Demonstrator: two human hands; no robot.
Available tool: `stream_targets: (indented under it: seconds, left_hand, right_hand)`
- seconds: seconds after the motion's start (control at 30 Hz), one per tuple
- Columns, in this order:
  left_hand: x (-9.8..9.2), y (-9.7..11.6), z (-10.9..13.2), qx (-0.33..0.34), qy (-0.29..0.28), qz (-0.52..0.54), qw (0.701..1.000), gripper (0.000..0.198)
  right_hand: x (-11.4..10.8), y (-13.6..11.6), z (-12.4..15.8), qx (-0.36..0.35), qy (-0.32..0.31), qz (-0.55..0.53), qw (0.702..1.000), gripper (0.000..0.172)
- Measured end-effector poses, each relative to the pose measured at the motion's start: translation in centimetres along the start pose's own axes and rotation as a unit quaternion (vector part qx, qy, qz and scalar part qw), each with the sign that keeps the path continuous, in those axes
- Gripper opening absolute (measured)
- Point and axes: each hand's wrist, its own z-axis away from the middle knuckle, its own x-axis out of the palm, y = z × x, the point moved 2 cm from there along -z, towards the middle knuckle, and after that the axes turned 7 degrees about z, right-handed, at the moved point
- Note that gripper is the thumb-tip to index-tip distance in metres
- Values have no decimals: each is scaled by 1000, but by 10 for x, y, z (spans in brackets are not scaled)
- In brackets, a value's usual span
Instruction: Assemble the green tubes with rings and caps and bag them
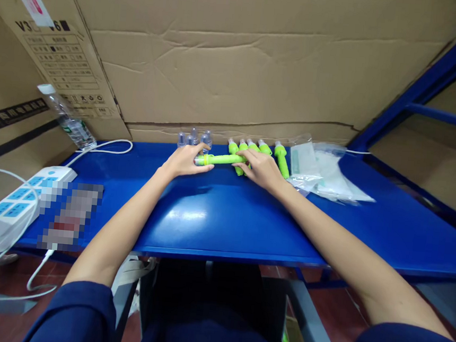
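Observation:
Both my hands hold one bright green tube-shaped piece (219,159) that lies sideways on the blue table (224,218). My left hand (184,161) pinches its left end, where a clear cap sits. My right hand (260,168) grips its right end with curled fingers. Behind it, several more green pieces (281,160) lie in a row against the cardboard wall. A few small clear caps (194,137) stand just behind my left hand.
Clear plastic bags (324,171) lie to the right of the green pieces. A plastic water bottle (70,120) leans at the far left. A white power strip (18,198) with cables sits on the left edge. Cardboard boxes (238,55) wall the back.

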Motion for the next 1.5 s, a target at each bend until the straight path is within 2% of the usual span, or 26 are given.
stream_targets:
  seconds: [0.07, 0.2, 0.3, 0.4, 0.57, 0.63, 0.73, 0.87, 1.03, 1.2, 1.3, 1.4, 1.5]
  left_hand:
    - [0, 0, 0, 12, -5, -12, 1000, 61]
    - [1, -2, -1, 32, -8, -43, 999, 44]
    - [0, -3, -2, 26, 10, -51, 998, 38]
    - [-3, -5, -2, 17, 21, -43, 999, 39]
    - [-5, -8, -1, 21, 24, -22, 999, 44]
    - [-4, -9, -1, 24, 17, -18, 999, 47]
    - [-2, -11, -2, 19, 12, -23, 999, 44]
    - [-3, -11, 0, 5, 20, -38, 999, 39]
    - [-4, -12, 1, 5, 22, -18, 1000, 48]
    - [-3, -14, 1, 6, 30, -18, 999, 46]
    - [-4, -14, 0, 5, 29, -13, 999, 48]
    - [-4, -13, 0, 10, 18, -4, 1000, 51]
    - [-3, -13, 0, 17, 12, -7, 1000, 49]
  right_hand:
    - [3, -1, 2, 2, -9, -14, 1000, 41]
    - [7, 1, 1, 25, -51, -61, 997, 43]
    - [7, 2, -2, 38, -26, -128, 991, 43]
    - [7, 4, -4, 45, 11, -174, 984, 52]
    - [8, 9, -5, 21, -5, -133, 991, 27]
    - [9, 11, -5, 15, -32, -118, 992, 34]
    - [10, 13, -4, 45, -54, -182, 981, 41]
    - [12, 14, -4, 55, -25, -214, 975, 52]
    - [12, 12, -3, 66, -49, -246, 966, 32]
    - [11, 10, -4, 90, -45, -327, 940, 35]
    - [10, 9, -4, 84, -41, -337, 937, 39]
    - [4, 8, -4, 91, -54, -330, 938, 30]
    - [0, 7, -3, 88, -83, -306, 944, 38]
